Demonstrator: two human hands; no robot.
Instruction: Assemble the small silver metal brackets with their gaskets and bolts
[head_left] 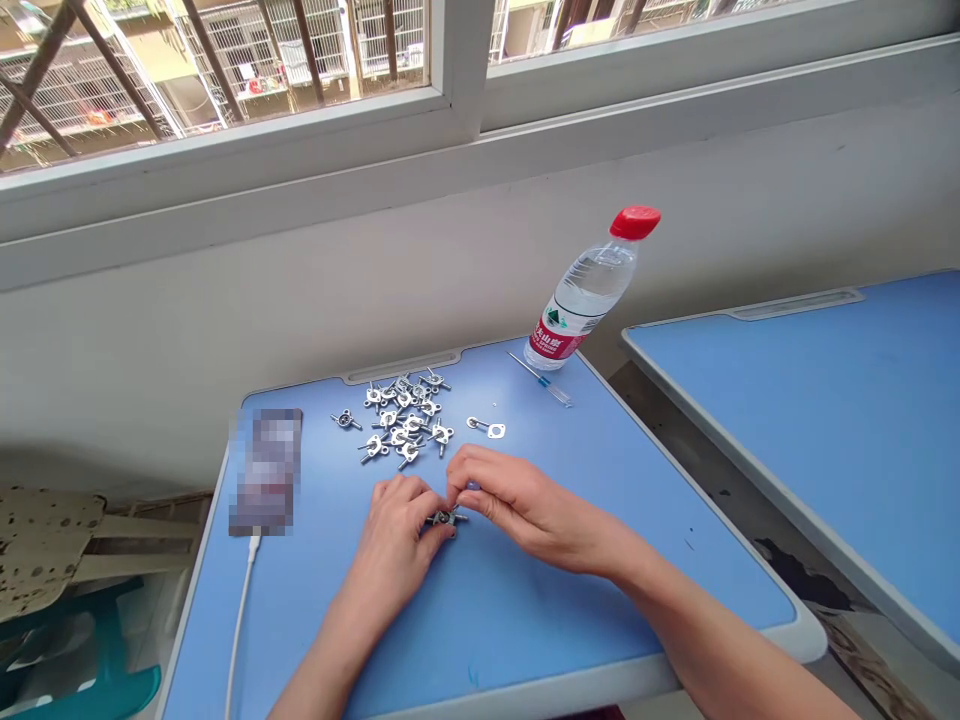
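My left hand [403, 530] is closed on a small metal fitting [448, 519] with short side arms, keeping it low over the blue desk. Just above that fitting, my right hand [517, 495] has thumb and fingers pinched together. Whatever lies between those fingertips is too small to make out. Beyond my hands, several similar metal fittings [411, 424] form a loose pile, and one fitting [346, 420] sits apart on its left. A flat metal plate with a hole [496, 431] rests right of the pile, beside a small metal piece [472, 423].
A water bottle with a red cap [577, 300] stands at the desk's far right corner, with a pen-like clear tool [544, 380] near its base. On the left lies a blurred phone [268, 470] with a white cable [241, 610]. Another blue desk [817, 390] is to the right.
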